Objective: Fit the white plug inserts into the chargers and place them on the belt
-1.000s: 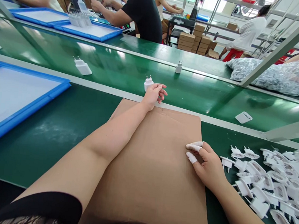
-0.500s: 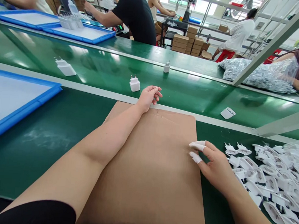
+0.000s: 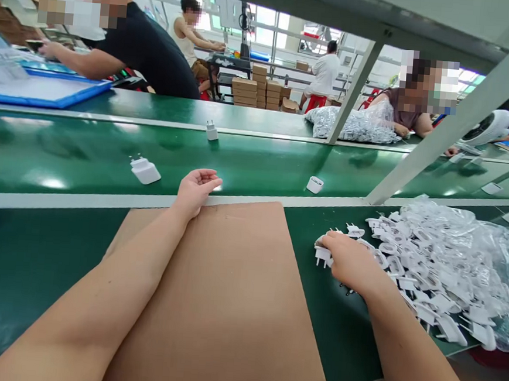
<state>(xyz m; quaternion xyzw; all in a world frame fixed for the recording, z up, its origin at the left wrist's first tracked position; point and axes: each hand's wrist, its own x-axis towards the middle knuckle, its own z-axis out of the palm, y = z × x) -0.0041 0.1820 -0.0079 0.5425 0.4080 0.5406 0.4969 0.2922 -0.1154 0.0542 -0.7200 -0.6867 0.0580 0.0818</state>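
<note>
My left hand [image 3: 197, 186] rests at the far edge of the brown cardboard sheet [image 3: 229, 282], by the rail of the green conveyor belt [image 3: 261, 161]. Its fingers are loosely curled, palm up, with nothing in them. A white charger [image 3: 145, 170] lies on the belt to its left, apart from the hand. My right hand [image 3: 348, 261] is at the left edge of a pile of white plug parts [image 3: 428, 280]. Its fingers close over one white plug part [image 3: 321, 255], whose prongs stick out to the left.
A second charger [image 3: 211, 131] and a white cap [image 3: 314, 184] sit on the belt. A clear plastic bag [image 3: 475, 243] lies behind the pile. Slanted metal frame bars [image 3: 439, 134] cross on the right. People work across the belt, by a blue tray [image 3: 42, 88].
My left hand let go of the charger, which rode the belt to the left. My right hand moved off the cardboard to the pile and closed on a plug part. My view turned right.
</note>
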